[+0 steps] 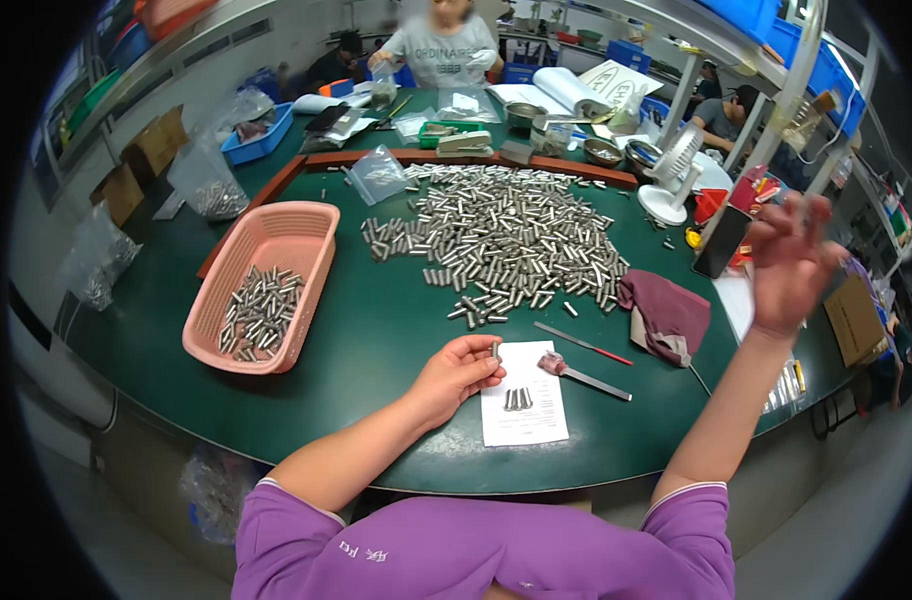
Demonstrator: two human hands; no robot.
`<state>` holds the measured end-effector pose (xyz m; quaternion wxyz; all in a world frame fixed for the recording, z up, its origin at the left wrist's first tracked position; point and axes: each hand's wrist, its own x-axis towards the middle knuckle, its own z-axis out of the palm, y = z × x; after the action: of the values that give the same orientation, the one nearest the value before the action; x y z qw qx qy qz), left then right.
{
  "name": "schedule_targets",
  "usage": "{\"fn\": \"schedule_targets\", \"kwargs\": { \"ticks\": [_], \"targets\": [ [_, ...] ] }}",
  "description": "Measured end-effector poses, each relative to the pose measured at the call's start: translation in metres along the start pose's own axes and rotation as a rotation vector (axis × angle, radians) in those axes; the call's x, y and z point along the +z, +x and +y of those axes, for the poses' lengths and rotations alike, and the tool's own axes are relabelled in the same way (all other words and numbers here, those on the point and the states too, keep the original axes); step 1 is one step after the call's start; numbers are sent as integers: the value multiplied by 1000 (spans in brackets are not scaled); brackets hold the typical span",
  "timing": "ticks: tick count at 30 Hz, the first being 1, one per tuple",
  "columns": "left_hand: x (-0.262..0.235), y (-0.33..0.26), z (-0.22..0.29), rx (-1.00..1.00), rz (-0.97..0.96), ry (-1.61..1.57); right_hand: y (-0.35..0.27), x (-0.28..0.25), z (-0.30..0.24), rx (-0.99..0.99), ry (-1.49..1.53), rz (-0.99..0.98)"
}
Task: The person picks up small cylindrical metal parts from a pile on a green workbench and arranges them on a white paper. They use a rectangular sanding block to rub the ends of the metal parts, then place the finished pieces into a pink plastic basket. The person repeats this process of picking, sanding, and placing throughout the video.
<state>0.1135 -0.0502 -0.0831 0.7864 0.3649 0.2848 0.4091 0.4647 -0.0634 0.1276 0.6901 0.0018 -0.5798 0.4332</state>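
Note:
Between the thumb and fingers of my left hand [454, 380] stands a small metal pin [496, 351], held upright over the edge of a white printed sheet [526, 428]. Several similar pins [518, 399] lie side by side on that sheet. My right hand [791, 265] is raised at the right, near a dark phone [722, 243], its fingers spread and somewhat blurred; I see nothing in it. A large heap of metal pins [521, 230] covers the middle of the green table. Right of the sheet lie a flat metal strip with a wrapped end [586, 377] and a thin red-handled file [583, 343].
A pink basket [321, 265] with more pins stands at the left. A maroon cloth [666, 310] and a white fan [668, 185] are on the right. Wooden strips [456, 155] border the far side. Across the table stands a person in a grey shirt [441, 50].

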Motion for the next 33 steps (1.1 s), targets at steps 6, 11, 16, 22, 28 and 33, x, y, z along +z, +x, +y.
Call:
{"fn": "schedule_targets", "kwargs": {
  "ticks": [6, 11, 16, 22, 28, 33],
  "targets": [
    [3, 3, -2, -41, -51, 2, -16, 36, -26, 105, 270, -682],
    [3, 3, -1, -31, -50, -16, -60, -3, 65, 399, 292, -776],
    [6, 4, 1, -47, -42, -15, -105, -34, 99, 647, 344, -606],
    [3, 2, 0, -32, -62, -24, -115, -36, 108, 675, 378, -591],
    [2, 0, 2, -33, -32, -7, -120, -31, 111, 775, 353, -479],
    [3, 1, 3, -35, 0, -3, -119, -21, 114, 868, 289, -395]
  ]
}}
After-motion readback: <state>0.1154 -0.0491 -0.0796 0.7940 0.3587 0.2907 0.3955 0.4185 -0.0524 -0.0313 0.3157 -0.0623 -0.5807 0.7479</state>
